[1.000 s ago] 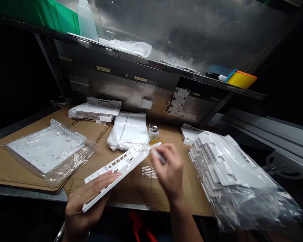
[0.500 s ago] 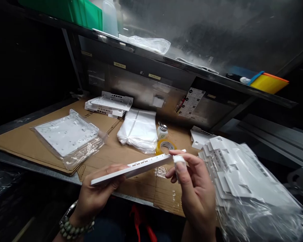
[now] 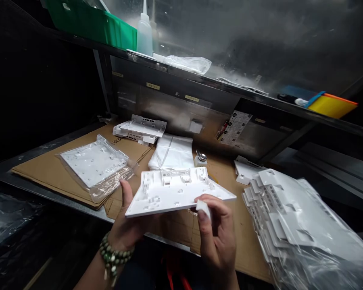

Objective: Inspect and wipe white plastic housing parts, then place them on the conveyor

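Note:
A white plastic panel (image 3: 175,191) with clips and raised tabs hangs tilted above the cardboard, its inner side facing up. My left hand (image 3: 128,229) holds it from below at the left end, thumb raised by the edge and fingers hidden underneath. Between the thumb and fingers of my right hand (image 3: 219,233) is a small folded white wipe (image 3: 203,207), close to the panel's front edge on the right. Behind the panel lies a stack of clear plastic bags (image 3: 175,151), partly covered by it. A small pump bottle (image 3: 200,160) stands beside the bags.
One bagged white panel (image 3: 93,161) lies left on the cardboard (image 3: 51,169). Loose panels (image 3: 140,129) sit behind it. On the right is a tall pile of wrapped panels (image 3: 290,217). A shelf above carries a green bin (image 3: 93,28), a squeeze bottle (image 3: 144,36) and a yellow box (image 3: 332,105).
The panel has turned from edge-on to showing its inner face, covering the tape roll. My right hand with the wipe has moved left and down. My left thumb has come up beside the panel.

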Available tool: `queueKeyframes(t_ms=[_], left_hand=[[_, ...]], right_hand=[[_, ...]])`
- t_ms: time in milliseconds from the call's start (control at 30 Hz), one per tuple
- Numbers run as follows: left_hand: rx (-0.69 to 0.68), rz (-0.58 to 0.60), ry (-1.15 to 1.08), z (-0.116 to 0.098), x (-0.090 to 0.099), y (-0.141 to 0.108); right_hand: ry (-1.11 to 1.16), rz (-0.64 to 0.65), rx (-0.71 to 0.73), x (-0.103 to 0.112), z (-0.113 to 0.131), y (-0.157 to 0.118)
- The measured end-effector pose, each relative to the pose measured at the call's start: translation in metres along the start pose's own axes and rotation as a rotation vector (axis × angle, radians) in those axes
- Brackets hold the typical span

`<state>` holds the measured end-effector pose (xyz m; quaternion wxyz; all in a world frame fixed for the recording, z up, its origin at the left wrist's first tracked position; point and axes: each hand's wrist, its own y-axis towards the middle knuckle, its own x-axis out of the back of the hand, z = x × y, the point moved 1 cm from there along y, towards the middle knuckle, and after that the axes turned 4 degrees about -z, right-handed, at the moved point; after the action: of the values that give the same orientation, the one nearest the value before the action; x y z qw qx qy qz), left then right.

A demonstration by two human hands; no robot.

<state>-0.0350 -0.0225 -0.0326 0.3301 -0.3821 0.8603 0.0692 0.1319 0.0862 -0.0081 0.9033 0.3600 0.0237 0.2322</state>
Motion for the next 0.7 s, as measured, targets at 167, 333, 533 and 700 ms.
queueKeyframes(t_ms=[167,333,533,700], left_hand=[[0.407,-0.097,-0.292,-0.012,-0.008,0.013],[0.453,-0.143,-0.489,-0.017,-0.028,0.005],[0.434,-0.112,-0.497,-0.02,-0.052,-0.008],[0.422,-0.148,-0.497,-0.019,-0.051,-0.008]], right_hand=[[-0.108,0.174,-0.087,0.009,-0.004,-0.009],[-0.24,0.18,0.076,-0.007,0.022,-0.013],[-0.233,0.248,0.227,-0.037,0.039,-0.02],[-0.294,0.225,0.236,-0.032,0.035,-0.022]])
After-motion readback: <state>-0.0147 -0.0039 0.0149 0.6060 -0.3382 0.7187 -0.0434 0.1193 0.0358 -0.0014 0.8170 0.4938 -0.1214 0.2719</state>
